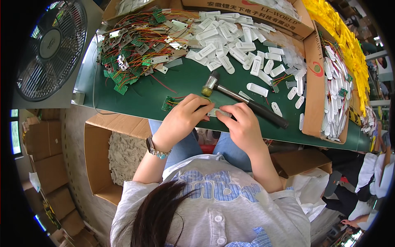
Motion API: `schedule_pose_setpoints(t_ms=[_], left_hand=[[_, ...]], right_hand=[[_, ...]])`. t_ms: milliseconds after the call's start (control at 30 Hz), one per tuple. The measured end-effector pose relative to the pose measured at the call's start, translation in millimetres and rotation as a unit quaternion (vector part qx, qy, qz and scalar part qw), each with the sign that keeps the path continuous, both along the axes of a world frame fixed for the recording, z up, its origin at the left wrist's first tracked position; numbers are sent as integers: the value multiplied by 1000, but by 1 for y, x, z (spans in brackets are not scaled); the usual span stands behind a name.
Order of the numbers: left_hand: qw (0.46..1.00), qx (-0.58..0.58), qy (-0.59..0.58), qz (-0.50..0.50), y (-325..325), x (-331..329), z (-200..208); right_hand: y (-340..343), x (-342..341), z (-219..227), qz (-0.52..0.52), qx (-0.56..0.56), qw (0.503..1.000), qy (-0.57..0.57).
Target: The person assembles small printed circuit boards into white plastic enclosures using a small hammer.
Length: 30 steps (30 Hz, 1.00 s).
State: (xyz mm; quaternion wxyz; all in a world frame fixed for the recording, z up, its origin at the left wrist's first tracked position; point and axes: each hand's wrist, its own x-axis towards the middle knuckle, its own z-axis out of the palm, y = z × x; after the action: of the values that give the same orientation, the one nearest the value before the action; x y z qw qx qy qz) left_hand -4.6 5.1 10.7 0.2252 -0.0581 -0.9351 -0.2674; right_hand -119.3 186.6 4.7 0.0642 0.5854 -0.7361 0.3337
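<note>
At the table's front edge, my left hand (185, 119) and my right hand (243, 125) pinch a small pale plate-like part (215, 112) between them. Fingers cover much of it, so its exact kind is hidden. Coloured wires run out on its left, beside my left hand, to a small green circuit board (167, 103) lying on the table. Just beyond my fingers lies a mallet (257, 106), its head far left of its black handle. A white plastic housing (257, 89) rests past the handle.
Wired circuit boards (135, 47) are heaped at the back left, white housings (226, 41) at the back middle. A cardboard box (313, 82) of wired white pieces stands right. A fan (50, 45) is at the far left. Below the table, an open carton (98, 164) holds pale pieces.
</note>
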Motion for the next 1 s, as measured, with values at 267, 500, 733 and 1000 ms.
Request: schedule_pose_setpoints(t_ms=[267,500,733,1000], left_hand=[[1000,-2,-11,-5,4,-1,3],[1000,-18,10,5,5,-2,1],[999,-22,23,6,3,0,-3],[999,-10,33,-5,3,-1,1]], right_hand=[[1,0,-2,2,-8,1000,-3],[2,-2,7,10,5,1000,21],[-1,-45,38,68,39,997,-11],[4,-213,32,-358,142,916,115]])
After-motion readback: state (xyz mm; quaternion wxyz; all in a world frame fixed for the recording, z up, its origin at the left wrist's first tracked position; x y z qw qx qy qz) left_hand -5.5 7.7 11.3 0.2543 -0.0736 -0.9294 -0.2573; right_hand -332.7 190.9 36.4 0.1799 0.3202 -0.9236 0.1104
